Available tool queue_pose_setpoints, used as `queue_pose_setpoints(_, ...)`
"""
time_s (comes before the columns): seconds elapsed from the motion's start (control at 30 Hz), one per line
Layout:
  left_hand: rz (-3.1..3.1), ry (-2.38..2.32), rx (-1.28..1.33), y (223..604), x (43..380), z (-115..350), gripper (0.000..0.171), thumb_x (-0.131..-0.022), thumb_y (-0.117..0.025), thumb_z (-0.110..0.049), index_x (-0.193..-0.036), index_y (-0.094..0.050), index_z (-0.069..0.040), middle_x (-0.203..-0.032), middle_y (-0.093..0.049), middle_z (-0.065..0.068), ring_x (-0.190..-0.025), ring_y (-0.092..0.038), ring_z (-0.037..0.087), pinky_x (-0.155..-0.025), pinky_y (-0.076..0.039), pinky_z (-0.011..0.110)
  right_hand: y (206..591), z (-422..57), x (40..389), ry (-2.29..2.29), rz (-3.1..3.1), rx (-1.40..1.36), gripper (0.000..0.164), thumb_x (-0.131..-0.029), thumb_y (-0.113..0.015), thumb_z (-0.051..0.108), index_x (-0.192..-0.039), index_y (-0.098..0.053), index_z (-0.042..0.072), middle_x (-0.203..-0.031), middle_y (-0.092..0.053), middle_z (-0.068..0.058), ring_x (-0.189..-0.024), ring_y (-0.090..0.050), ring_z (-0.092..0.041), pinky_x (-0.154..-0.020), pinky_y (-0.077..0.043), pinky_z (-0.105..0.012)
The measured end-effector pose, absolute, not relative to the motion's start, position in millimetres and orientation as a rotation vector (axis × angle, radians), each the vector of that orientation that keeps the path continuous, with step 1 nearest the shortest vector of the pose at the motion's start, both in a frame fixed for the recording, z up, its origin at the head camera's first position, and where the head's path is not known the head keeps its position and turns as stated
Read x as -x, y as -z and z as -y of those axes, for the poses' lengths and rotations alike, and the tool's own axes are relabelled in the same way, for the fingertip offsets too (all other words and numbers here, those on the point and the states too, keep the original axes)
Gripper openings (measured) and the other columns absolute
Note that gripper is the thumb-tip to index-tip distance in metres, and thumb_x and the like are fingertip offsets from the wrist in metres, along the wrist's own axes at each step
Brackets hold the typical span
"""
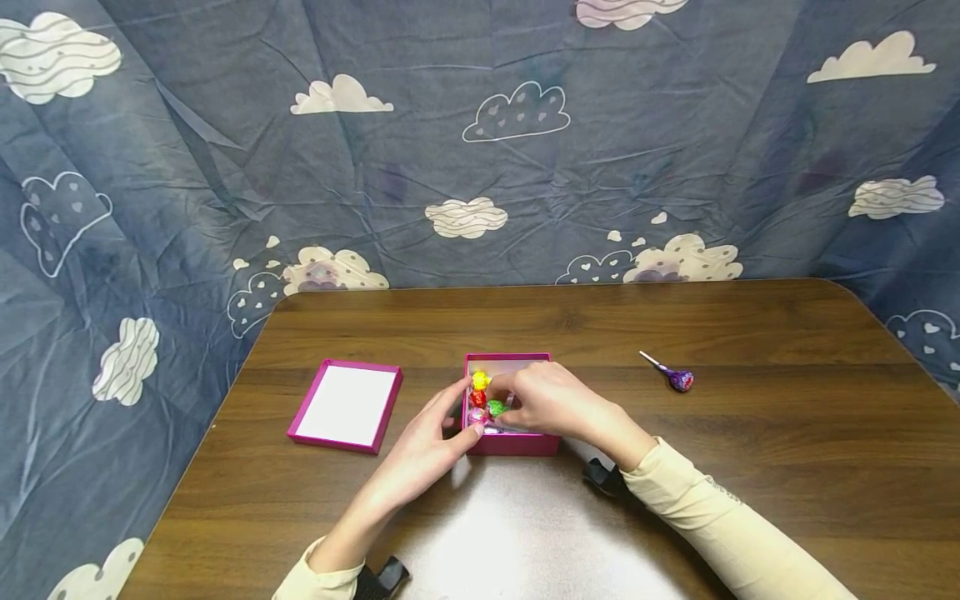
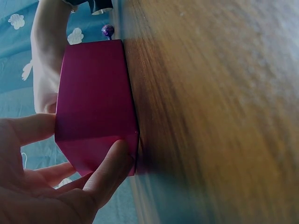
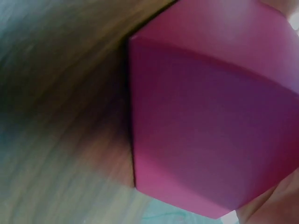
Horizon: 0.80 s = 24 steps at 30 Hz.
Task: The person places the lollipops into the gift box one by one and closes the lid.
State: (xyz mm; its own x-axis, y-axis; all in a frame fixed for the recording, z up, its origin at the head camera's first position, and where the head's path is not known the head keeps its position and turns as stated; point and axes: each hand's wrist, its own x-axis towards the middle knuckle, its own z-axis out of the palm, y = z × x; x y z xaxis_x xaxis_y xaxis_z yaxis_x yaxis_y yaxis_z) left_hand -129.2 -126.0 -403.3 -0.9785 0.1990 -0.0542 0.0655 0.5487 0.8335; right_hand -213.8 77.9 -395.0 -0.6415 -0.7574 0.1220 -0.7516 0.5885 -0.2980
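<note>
The pink box [image 1: 513, 444] stands uncovered on the table with several wrapped lollipops inside. Yellow [image 1: 480, 380], red [image 1: 478, 398] and pink [image 1: 477, 415] lollipop heads line its left side. At the box's left end, my left hand [image 1: 423, 446] holds it, thumb over the near rim and other fingers along the side wall. My right hand [image 1: 551, 400] reaches in from the right, fingers bent down, pinching a green lollipop [image 1: 497, 408] between thumb and fingertips. In the left wrist view, fingers of the left hand [image 2: 70, 186] lie against the box's end wall.
To the left lies the box lid [image 1: 345, 406], its white inside facing up. A purple-wrapped lollipop [image 1: 681, 381] rests on the wooden table [image 1: 787, 467] to the right, its white stick pointing away. A blue cloth [image 1: 420, 167] with clouds hangs behind the table.
</note>
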Motion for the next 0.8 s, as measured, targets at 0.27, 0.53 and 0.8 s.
queue_pose_setpoints(0.27,-2.649,-1.411,-0.237,403.0,129.6,126.0,0.067,-0.091,-0.066,-0.031,-0.152,-0.038,-0.021,-0.15,-0.042,0.0,-0.113,-0.057,0.026,-0.092,-0.045,0.048,393.7,-77.3,215.6,0.491,-2.776,1.365,0.015,-0.075,-0.08,0.02,-0.081,-0.066,0.023,-0.067,-0.054,0.016,-0.06,-0.048,-0.004,-0.058,-0.043,-0.029)
queue_pose_setpoints(0.53,-2.642,-1.417,-0.241,402.9,129.9,124.9,0.067,-0.092,-0.065,-0.031,-0.152,-0.038,-0.021,-0.15,-0.042,0.0,-0.113,-0.057,0.027,-0.092,-0.045,0.049,393.5,-80.0,217.7,0.493,-2.761,1.386,0.014,-0.075,-0.077,0.015,-0.079,-0.067,0.023,-0.064,-0.051,0.016,-0.058,-0.045,-0.004,-0.056,-0.041,-0.027)
queue_pose_setpoints(0.8,-2.639,-1.418,-0.235,402.7,129.1,124.9,0.067,-0.092,-0.065,-0.03,-0.152,-0.038,-0.021,-0.15,-0.041,0.0,-0.113,-0.057,0.027,-0.091,-0.046,0.048,395.1,-78.4,219.9,0.5,-2.757,1.392,0.014,-0.073,-0.079,0.016,-0.078,-0.067,0.024,-0.061,-0.049,0.016,-0.056,-0.043,-0.003,-0.054,-0.038,-0.027)
